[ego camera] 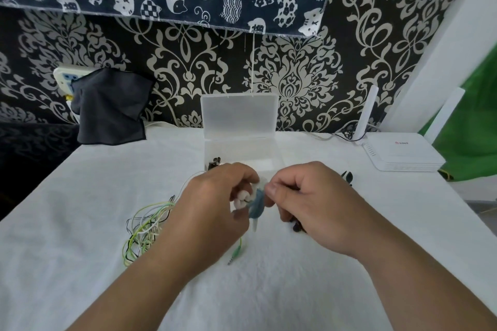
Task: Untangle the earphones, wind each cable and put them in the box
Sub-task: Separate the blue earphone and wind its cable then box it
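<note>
At frame centre, the left hand (212, 204) and right hand (317, 201) pinched a blue wound cable (256, 204) together; tangled earphones (145, 231) lay lower left, the open box (242, 149) just above.

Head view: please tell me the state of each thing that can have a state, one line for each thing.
box: open, lid upright.
tangle: cables knotted together, lying loose to the left of the left hand.
bundle: blue and white, blurred, held between both hands.
left hand: fingers curled, grips the bundle.
right hand: fingers curled, pinches the bundle.
plug: green, lying free, not held.
</note>
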Action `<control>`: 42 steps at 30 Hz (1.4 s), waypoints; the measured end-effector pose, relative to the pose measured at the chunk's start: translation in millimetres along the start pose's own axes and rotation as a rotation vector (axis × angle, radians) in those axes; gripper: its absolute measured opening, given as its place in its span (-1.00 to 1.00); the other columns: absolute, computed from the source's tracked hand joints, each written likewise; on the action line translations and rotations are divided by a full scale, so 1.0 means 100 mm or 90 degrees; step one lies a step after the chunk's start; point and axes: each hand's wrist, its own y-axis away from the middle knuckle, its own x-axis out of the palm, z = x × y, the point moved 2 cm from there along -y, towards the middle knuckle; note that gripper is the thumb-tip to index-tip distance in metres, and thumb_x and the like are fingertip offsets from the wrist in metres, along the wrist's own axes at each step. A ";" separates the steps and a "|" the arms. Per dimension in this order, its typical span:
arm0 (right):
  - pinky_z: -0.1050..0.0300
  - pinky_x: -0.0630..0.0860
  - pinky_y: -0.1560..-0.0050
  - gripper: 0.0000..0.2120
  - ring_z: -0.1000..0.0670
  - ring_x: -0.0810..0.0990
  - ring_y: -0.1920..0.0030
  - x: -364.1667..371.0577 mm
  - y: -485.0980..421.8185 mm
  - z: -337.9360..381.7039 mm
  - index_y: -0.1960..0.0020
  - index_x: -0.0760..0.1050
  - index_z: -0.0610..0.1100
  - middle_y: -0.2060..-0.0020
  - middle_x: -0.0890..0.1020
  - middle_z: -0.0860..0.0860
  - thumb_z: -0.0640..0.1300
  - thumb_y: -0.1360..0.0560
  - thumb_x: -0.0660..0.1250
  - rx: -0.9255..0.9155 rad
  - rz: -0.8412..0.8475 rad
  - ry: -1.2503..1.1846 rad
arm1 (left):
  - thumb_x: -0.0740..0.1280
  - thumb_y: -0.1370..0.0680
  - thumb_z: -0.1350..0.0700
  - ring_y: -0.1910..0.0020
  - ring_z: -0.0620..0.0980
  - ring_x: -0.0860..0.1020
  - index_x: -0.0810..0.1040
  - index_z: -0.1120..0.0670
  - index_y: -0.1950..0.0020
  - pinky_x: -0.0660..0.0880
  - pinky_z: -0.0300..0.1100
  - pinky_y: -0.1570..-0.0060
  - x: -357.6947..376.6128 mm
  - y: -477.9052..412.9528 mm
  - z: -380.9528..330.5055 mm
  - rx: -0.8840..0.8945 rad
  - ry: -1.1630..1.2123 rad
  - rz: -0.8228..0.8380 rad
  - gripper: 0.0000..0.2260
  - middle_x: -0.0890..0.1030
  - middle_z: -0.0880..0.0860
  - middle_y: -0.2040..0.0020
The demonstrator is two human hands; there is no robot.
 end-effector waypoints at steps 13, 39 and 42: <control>0.29 0.53 0.34 -0.70 0.18 0.63 0.41 -0.02 -0.08 -0.16 0.23 0.58 -0.11 0.35 0.69 -0.02 0.03 -0.59 0.31 0.110 -0.118 -0.106 | 0.41 -0.41 0.36 0.06 -0.16 0.58 0.54 -0.16 0.07 0.48 -0.40 0.07 -0.01 0.03 -0.07 -0.019 0.102 0.052 -0.61 0.61 -0.25 0.11; -0.04 0.45 0.15 -0.66 -0.11 0.61 0.36 0.05 -0.09 -0.17 0.42 0.48 -0.12 0.42 0.62 -0.06 -0.12 -0.53 0.36 0.281 -0.074 -0.269 | 0.27 -0.34 0.43 0.15 -0.07 0.51 0.47 -0.11 0.14 0.43 -0.24 0.21 0.01 0.05 -0.14 -0.020 0.074 -0.009 -0.59 0.57 -0.16 0.20; -0.01 0.46 0.17 -0.60 -0.05 0.57 0.38 0.06 -0.09 -0.16 0.46 0.48 -0.09 0.41 0.63 -0.08 -0.07 -0.54 0.36 0.241 -0.051 -0.256 | 0.26 -0.33 0.43 0.16 -0.09 0.50 0.49 -0.10 0.15 0.43 -0.30 0.25 0.03 0.06 -0.15 0.001 0.063 0.013 -0.61 0.58 -0.13 0.21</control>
